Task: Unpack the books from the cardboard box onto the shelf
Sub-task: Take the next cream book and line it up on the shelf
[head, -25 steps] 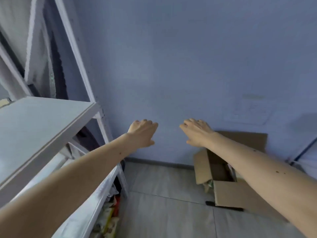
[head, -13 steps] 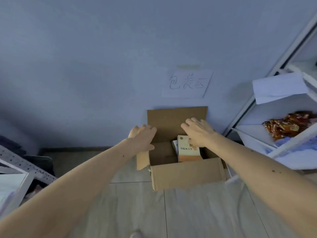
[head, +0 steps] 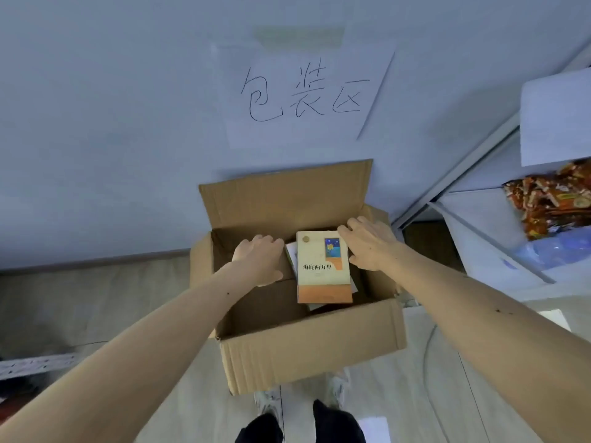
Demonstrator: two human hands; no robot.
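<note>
Reaching: both hands inside cardboard box (head: 307,340)
Left hand (head: 260,262): spread loose, nine o'clock of book (head: 321,266)
Right hand (head: 372,247): spread loose, touching book's two o'clock corner

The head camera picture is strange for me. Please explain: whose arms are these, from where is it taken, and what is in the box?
The camera sits on a person's head and looks down, so the two bare arms are the person's own. The left hand and right hand reach into an open cardboard box standing on the floor by a wall. They flank a cream and orange book lying on top of other books. Nothing is lifted yet. A paper sign hangs above, and a white shelf with snack packets stands at the right.
</note>
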